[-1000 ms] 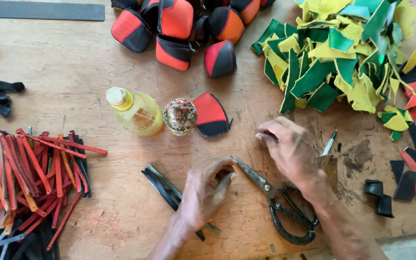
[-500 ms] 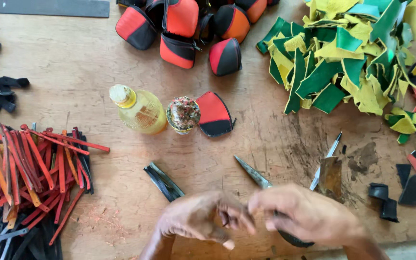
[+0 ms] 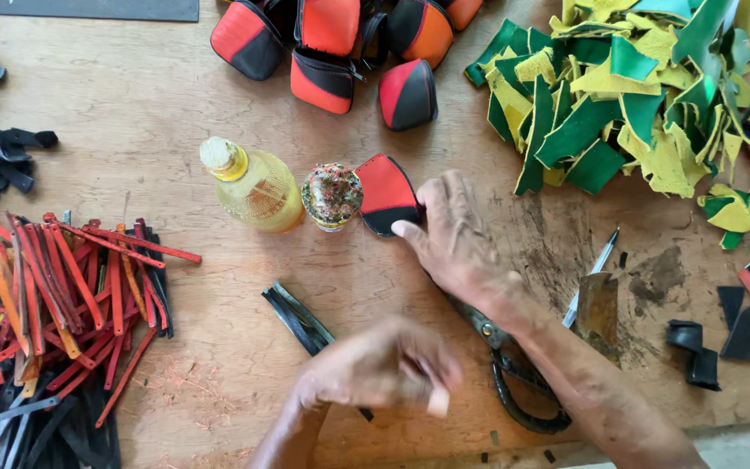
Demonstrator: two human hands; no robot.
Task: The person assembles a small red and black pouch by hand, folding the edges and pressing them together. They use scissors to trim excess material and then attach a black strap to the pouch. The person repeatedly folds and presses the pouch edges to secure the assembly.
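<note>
Touching the red-and-black piece (image 3: 388, 195), right hand (image 3: 462, 243) spread; left hand (image 3: 384, 365) curled, blurred

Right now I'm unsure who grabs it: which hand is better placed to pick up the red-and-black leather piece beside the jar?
The right hand: its fingertips reach the red-and-black leather piece, while the left hand is curled near the table edge.
</note>
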